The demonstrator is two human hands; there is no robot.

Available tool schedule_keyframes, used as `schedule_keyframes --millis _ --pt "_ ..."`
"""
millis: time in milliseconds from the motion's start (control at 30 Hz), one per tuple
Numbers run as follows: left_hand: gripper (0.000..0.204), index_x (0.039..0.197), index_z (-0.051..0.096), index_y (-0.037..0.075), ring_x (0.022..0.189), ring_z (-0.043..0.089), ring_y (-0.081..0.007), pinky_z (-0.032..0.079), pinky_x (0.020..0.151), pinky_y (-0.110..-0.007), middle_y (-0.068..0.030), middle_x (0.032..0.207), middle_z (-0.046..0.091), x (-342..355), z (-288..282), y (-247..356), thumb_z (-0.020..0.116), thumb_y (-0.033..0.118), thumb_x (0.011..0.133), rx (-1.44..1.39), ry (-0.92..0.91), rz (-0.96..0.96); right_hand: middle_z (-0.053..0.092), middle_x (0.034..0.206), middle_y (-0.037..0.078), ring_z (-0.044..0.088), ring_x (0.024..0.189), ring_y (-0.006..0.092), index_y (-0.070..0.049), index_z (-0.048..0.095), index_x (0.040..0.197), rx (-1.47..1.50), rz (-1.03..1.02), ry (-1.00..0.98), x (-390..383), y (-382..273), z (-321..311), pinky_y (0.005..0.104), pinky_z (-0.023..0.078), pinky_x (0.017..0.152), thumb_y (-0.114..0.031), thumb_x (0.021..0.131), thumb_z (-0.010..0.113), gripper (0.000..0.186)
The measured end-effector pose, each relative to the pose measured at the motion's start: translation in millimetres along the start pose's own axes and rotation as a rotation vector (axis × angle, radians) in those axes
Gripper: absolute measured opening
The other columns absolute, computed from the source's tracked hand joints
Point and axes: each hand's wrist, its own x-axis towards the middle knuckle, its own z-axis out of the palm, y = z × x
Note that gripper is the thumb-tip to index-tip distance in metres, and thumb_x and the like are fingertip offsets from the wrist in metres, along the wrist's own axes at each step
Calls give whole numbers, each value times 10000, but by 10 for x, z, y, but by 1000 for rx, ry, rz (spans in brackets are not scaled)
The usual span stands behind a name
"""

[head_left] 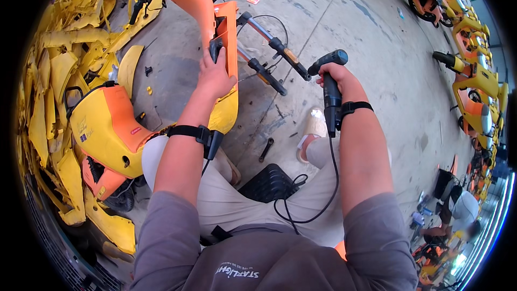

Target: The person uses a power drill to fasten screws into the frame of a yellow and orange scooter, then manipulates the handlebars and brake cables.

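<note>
- The person's left hand [215, 75] reaches forward with its fingers extended and thumb spread aside, resting on a small, dark plastic part [216, 48]; whether it grips that part cannot be told.
- Beneath this hand, an orange-and-yellow plastic scooter body [231, 43] stands on the grey concrete floor [398, 124], ahead of the person and slightly left.
- The right hand [334, 75] is closed around the handle of a dark, pistol-shaped power drill [332, 94], whose nose points left.
- Near the drill's nose is the end of a black, silver and orange metal fork [274, 44]; contact between them is unclear.
- A dark metal wrench [265, 150] lies on the floor between the person's feet, near a black ribbed block [272, 182].
- At the left, a yellow-and-orange scooter shell [105, 124] sits beside a heap of yellow plastic panels [54, 86].
- Yellow scooters [476, 86] line the right side.
</note>
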Motion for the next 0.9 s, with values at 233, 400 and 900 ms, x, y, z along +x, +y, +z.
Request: schedule_keyframes --millis 233,400,900 --pt "945 1559 199 130 1447 139 -486 305 1137 -518 -285 1582 9 -17 63 26 727 298 793 -19 -11 -4 663 780 188 664 631 240 50 601 930 33 -17 33 -39 31 -27 320 575 562 -98 756 648 234" --pt "940 1557 199 119 1443 146 -490 312 1135 -519 -288 1580 14 -9 8 12 724 294 797 -27 8 12 662 774 186 659 615 238 49 603 940 48 -20 39 -61 4 30 321 575 562 -100 755 649 242" --pt "933 1555 201 110 1434 165 -501 332 1123 -522 -294 1574 31 -12 -8 -12 721 310 806 15 4 6 660 749 179 641 580 233 43 596 966 17 -20 28 18 26 41 349 548 555 -116 761 652 265"
